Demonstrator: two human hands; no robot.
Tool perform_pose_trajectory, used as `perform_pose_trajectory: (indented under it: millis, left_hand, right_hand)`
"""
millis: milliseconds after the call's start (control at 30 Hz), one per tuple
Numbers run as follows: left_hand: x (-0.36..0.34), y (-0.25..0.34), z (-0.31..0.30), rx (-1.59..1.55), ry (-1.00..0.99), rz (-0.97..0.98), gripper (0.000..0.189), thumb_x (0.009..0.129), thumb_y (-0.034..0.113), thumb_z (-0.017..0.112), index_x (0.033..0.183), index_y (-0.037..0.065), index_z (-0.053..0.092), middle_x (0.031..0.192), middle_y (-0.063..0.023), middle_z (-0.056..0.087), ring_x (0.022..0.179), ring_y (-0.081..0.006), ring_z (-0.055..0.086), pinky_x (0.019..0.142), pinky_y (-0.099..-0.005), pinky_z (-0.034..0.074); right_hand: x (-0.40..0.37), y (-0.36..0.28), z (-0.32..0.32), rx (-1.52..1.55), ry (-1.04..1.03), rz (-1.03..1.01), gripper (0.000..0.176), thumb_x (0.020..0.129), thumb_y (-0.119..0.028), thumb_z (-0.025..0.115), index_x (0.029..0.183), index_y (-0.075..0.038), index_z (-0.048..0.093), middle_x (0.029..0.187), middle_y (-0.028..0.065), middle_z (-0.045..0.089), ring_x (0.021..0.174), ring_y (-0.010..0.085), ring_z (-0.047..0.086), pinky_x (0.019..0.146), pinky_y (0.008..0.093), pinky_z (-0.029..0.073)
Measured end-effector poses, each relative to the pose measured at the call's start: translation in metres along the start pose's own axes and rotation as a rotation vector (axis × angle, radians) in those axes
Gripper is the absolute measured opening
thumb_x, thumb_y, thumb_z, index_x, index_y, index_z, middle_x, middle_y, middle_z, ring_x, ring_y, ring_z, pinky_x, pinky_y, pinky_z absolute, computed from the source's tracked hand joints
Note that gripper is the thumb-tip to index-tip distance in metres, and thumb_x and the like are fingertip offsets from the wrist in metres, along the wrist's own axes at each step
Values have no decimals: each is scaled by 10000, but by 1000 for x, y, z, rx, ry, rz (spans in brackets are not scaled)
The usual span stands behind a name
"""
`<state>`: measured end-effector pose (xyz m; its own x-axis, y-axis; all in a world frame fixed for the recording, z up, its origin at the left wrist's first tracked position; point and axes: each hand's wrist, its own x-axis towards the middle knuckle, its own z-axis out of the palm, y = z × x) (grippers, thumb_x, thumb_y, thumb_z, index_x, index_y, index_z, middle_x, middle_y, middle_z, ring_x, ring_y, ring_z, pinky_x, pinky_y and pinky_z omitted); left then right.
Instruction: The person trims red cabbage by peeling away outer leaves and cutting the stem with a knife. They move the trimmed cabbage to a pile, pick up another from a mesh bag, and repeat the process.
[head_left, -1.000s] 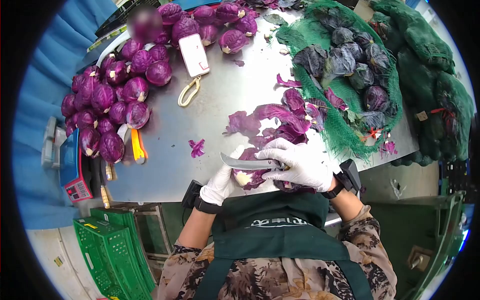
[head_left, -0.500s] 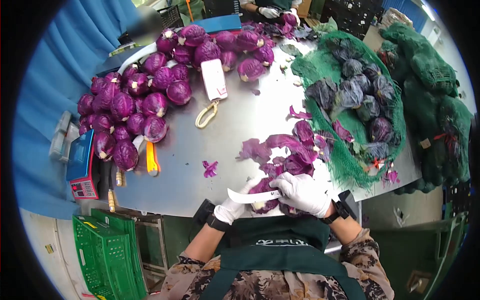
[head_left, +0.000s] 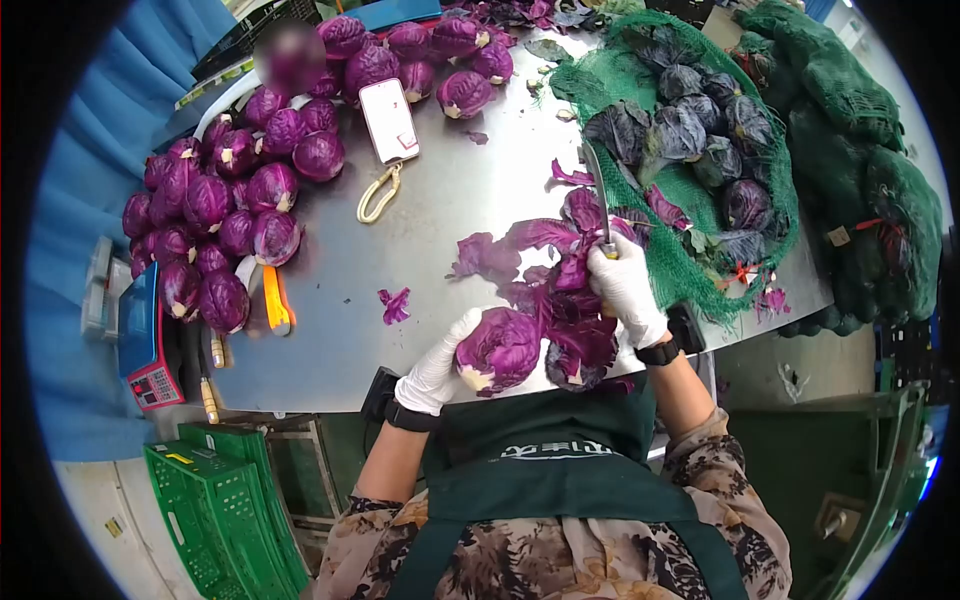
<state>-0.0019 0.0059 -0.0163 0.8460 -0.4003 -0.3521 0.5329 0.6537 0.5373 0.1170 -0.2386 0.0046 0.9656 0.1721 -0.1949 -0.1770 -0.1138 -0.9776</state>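
My white-gloved left hand grips the side of a purple cabbage at the table's front edge. The cabbage's pale cut stem end faces me. In my right hand, also gloved, is a knife, its curved blade pointing up and away from me. Loose purple cabbage leaves lie beyond the held cabbage and between the two hands. A darker outer leaf rests just right of the held cabbage, below my right hand.
Many purple cabbages are heaped at the left. A phone-like white device with a cord loop lies mid-table. Right, a green net holds untrimmed cabbages. An orange-handled knife, a scale and green crates are at the left.
My right hand has moved up and right, away from the cabbage, and the blade has swung from pointing left to pointing up. The cabbage now shows fully beside my left hand.
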Motion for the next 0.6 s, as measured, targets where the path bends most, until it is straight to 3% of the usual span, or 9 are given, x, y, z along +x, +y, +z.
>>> perform_pose_trajectory:
  millis: [67, 100, 167, 200, 233, 300, 367, 533, 600]
  left_hand:
    - [-2, 2, -2, 21, -1, 60, 603, 909, 435, 611, 1328, 25, 470, 1304, -118, 533, 1181, -211, 536, 1052, -371, 418]
    - [-2, 3, -3, 46, -6, 118, 611, 904, 434, 618, 1330, 24, 465, 1314, -122, 524, 1181, -216, 536, 1051, -375, 420]
    - [2, 5, -2, 66, -41, 169, 655, 879, 441, 635, 1351, 32, 437, 1323, -121, 509, 1196, -220, 524, 1048, -376, 421]
    - [4, 6, 0, 84, -75, 218, 702, 854, 447, 652, 1371, 40, 408, 1332, -121, 495, 1212, -224, 512, 1045, -377, 423]
    - [6, 6, 2, 104, -112, 263, 752, 829, 454, 670, 1392, 48, 380, 1340, -121, 481, 1227, -228, 501, 1043, -378, 424]
    - [8, 7, 14, 131, -86, 291, 801, 799, 451, 680, 1415, 62, 346, 1355, -114, 455, 1266, -237, 462, 1049, -378, 415]
    - [9, 6, 26, 149, -71, 401, 802, 806, 439, 672, 1435, 74, 331, 1397, -105, 406, 1302, -244, 417, 1073, -386, 387]
    - [-3, 11, 18, 464, -12, 342, 901, 839, 524, 651, 1493, 112, 188, 1444, -88, 305, 1357, -227, 303, 1135, -379, 232]
    - [-2, 10, 13, 527, -4, 372, 903, 818, 520, 682, 1473, 110, 215, 1424, -88, 322, 1345, -227, 316, 1128, -378, 245]
  right_hand:
    - [4, 7, -5, -412, 148, -254, 248, 869, -93, 616, 1103, -15, 597, 746, 29, 621, 697, 131, 587, 668, 266, 487]
    - [1, 6, -4, -410, 146, -254, 248, 869, -93, 616, 1103, -15, 597, 746, 29, 621, 697, 131, 587, 668, 266, 487]
    - [-14, -4, 0, -778, 341, -837, 423, 853, -139, 680, 1240, -26, 552, 946, 111, 665, 803, 187, 644, 769, 293, 513]
    - [-33, -7, 6, -496, 92, -524, 585, 830, -159, 720, 1351, -41, 482, 1181, 167, 612, 844, 193, 654, 802, 300, 512]
    - [-48, -31, 7, -464, -205, -126, 686, 823, -162, 730, 1415, -45, 403, 1297, 145, 548, 849, 168, 647, 777, 287, 514]
    - [-70, -38, 30, 26, -418, 155, 661, 828, -161, 729, 1409, -65, 429, 1258, 89, 579, 824, 124, 632, 728, 263, 514]
    - [-74, -33, 40, 126, -406, 336, 639, 824, -127, 731, 1396, -66, 451, 1245, 60, 583, 815, 86, 618, 702, 235, 507]
    - [-73, -9, 47, 30, -320, -173, 648, 748, -144, 813, 1315, -44, 514, 1247, 77, 569, 1161, 164, 520, 988, 324, 428]
    - [-74, -16, 47, -141, -304, -342, 661, 740, -152, 817, 1317, -47, 512, 1245, 86, 565, 1155, 182, 531, 985, 329, 434]
